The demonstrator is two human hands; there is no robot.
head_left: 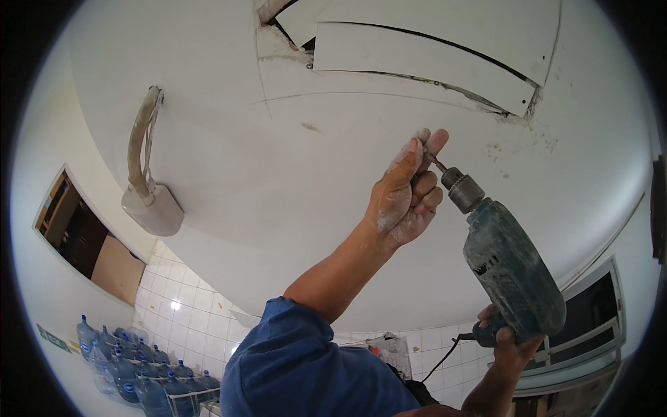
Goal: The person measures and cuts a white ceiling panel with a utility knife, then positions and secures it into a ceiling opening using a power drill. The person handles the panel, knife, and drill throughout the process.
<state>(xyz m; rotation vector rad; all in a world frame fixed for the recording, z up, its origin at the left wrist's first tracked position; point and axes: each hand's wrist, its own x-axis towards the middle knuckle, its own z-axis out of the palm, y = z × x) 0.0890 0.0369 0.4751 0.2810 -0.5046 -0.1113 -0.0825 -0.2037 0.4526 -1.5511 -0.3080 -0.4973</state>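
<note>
My right hand [509,351] is wrapped round the handle of a dusty dark green power drill [514,267], held tilted up and to the left. From the grey metal chuck [463,190] a thin bit [440,165] runs up to the fingers of my left hand [410,187]. That hand, powdered with white dust, is closed in a pinch at the bit's tip. Whatever small piece lies between thumb and fingers is mostly hidden. Above both hands, a loose-looking white panel [417,59] sits in a rough-edged cutout of the white ceiling [292,167].
A white box with a thick conduit [142,132] hangs from the ceiling at left. A black power cord [441,361] trails from the drill's handle. Several large blue water bottles [132,368] stand on the tiled floor, lower left. A window [590,313] is at right.
</note>
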